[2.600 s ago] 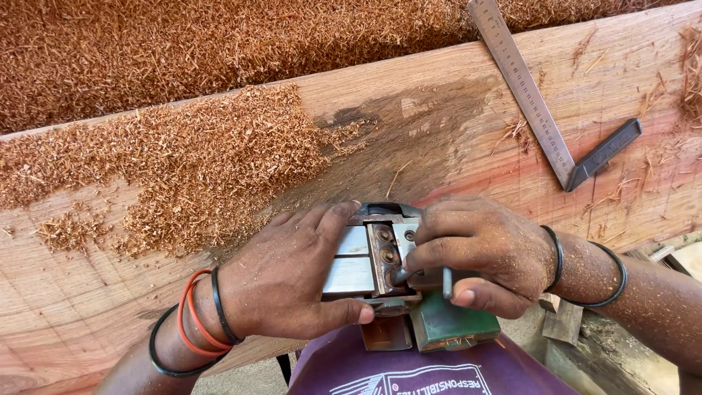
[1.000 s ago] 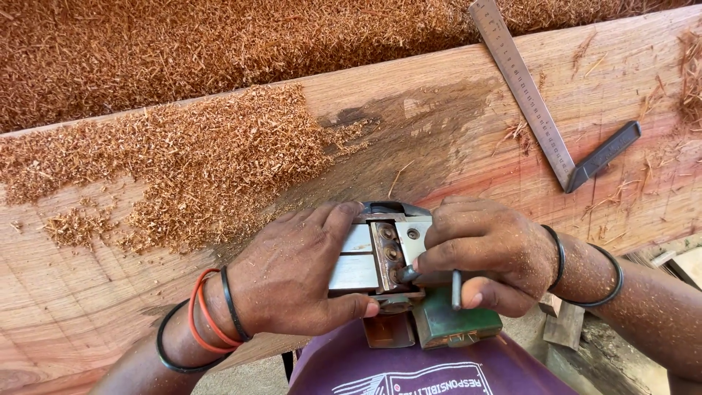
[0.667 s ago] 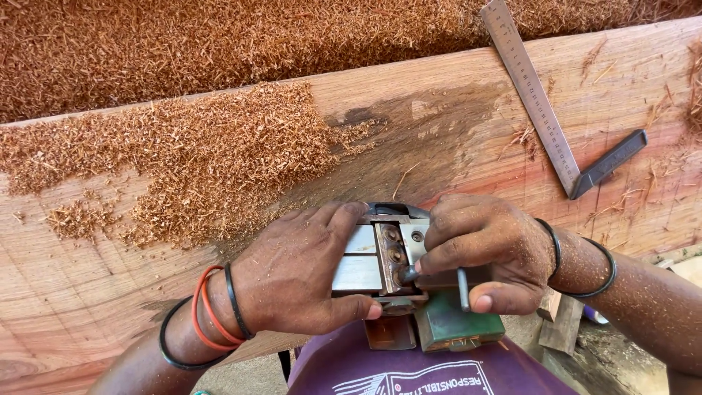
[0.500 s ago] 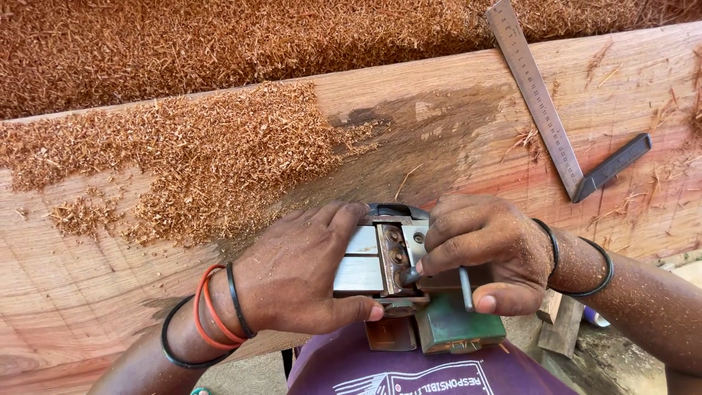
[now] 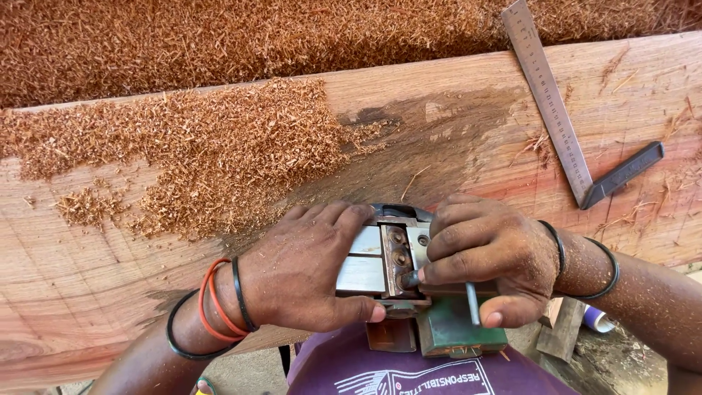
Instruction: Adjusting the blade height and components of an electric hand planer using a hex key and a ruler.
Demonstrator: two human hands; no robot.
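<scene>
Both hands work on an electric hand planer (image 5: pixel 398 281) turned sole up at the near edge of a broad wooden plank (image 5: pixel 453 139), right in front of the person's purple shirt. The left hand (image 5: pixel 303 274) is clamped around the planer's left side, fingers curled over the far end of the shiny sole plate and thumb pressed along its near edge. The right hand (image 5: pixel 486 260) is closed around a thin metal key (image 5: pixel 472 303), the short end of which is set into a bolt on the blade drum; the long shank sticks out towards the person between the fingers and thumb. The planer's green body shows below the right hand.

A heap of reddish wood shavings (image 5: pixel 212 146) covers the plank's far left part and runs on beyond its far edge. Near the far right corner a try square (image 5: pixel 567 124) lies flat on the plank, its steel blade slanting away and its dark stock pointing right. Black and orange bangles ring the left wrist, dark ones the right
</scene>
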